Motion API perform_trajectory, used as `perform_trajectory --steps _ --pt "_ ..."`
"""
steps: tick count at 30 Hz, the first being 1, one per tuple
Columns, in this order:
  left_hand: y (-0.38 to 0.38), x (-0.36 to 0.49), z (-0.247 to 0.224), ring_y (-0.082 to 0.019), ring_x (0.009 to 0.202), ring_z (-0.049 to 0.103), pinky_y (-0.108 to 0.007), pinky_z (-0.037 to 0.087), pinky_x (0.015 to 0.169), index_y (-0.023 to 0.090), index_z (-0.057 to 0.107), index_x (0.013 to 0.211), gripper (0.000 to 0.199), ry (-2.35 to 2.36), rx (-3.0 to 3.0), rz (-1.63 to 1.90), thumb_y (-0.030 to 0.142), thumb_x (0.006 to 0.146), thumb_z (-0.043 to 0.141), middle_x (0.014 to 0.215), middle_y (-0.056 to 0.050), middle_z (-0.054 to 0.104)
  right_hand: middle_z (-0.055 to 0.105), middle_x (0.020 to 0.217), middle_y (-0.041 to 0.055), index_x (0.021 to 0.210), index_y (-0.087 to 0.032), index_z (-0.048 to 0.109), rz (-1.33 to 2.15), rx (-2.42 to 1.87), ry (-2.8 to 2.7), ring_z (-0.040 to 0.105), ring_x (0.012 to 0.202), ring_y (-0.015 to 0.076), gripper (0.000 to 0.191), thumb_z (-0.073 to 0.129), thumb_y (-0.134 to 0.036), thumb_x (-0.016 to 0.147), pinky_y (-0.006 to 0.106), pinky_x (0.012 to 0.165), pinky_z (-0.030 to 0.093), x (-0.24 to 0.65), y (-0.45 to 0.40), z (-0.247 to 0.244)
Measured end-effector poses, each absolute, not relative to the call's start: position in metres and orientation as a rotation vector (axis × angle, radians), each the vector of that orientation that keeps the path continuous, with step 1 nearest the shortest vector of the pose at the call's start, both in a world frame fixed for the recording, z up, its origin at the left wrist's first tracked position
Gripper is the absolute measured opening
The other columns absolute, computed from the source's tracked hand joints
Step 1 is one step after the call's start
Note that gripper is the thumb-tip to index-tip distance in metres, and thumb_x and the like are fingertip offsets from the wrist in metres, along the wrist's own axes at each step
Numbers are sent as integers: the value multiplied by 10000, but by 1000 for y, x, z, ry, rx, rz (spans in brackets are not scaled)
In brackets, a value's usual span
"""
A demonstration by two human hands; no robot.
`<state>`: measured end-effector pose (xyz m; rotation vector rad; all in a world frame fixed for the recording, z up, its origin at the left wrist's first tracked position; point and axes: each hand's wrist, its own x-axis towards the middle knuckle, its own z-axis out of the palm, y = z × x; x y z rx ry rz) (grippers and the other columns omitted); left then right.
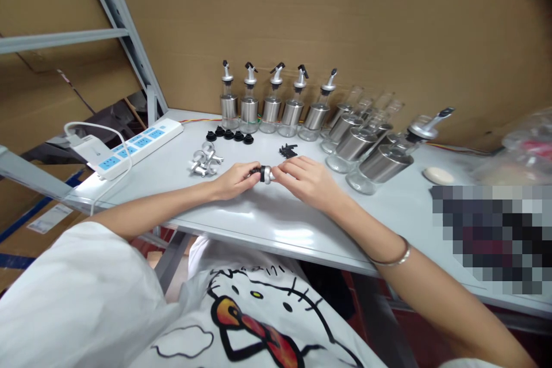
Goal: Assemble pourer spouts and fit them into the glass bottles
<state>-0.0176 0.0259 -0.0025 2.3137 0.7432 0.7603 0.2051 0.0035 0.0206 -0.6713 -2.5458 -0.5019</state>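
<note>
Between my two hands, over the table's front part, is a small silver and black pourer top (265,175). My left hand (238,180) is closed round its black end. The fingers of my right hand (304,181) pinch its silver end. Behind my left hand lie a cluster of silver spout pieces (205,160) and several black stoppers (229,134). A small pile of black pieces (288,150) lies just behind my right hand. Farther back stands a row of glass bottles with steel sleeves (271,110), with pourer tops fitted.
More bottles (356,141) stand at the right, some without tops, near a white oval object (439,176). A white power strip (142,148) with a plugged-in adapter and cable lies at the left. Plastic bags (526,149) and a blurred-out area are at the far right. Cardboard (267,11) stands behind the table.
</note>
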Motion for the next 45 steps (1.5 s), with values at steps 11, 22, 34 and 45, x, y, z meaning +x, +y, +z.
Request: perform_trajectory --steps 11,22,34,45 --pt "26 -18 -9 -160 625 478 -274 410 602 191 411 839 197 634 2723 830 356 924 346 728 -24 502 405 557 -49 778 -172 532 1022 -981 -2202 355 493 95 351 422 -477 913 228 502 308 195 -6 26" --pt "23 -19 -7 -132 545 426 -256 375 542 183 450 767 511 631 2541 802 607 929 215 614 3 454 621 737 51 896 -173 563 182 -798 -2455 521 631 138 314 318 -339 1001 254 619 368 192 -8 20" --pt "17 -15 -11 -151 578 492 -264 406 569 202 374 867 264 714 2506 776 450 926 305 694 -8 523 589 647 38 823 -151 565 -207 -662 -2502 481 569 138 292 344 -243 990 266 592 322 194 -11 24" --pt "16 -12 -9 -167 659 466 -285 432 657 199 401 775 234 776 2623 674 393 888 335 709 -17 479 456 562 -43 828 -163 590 648 -932 -2358 382 494 86 312 389 -365 956 204 541 319 193 -12 27"
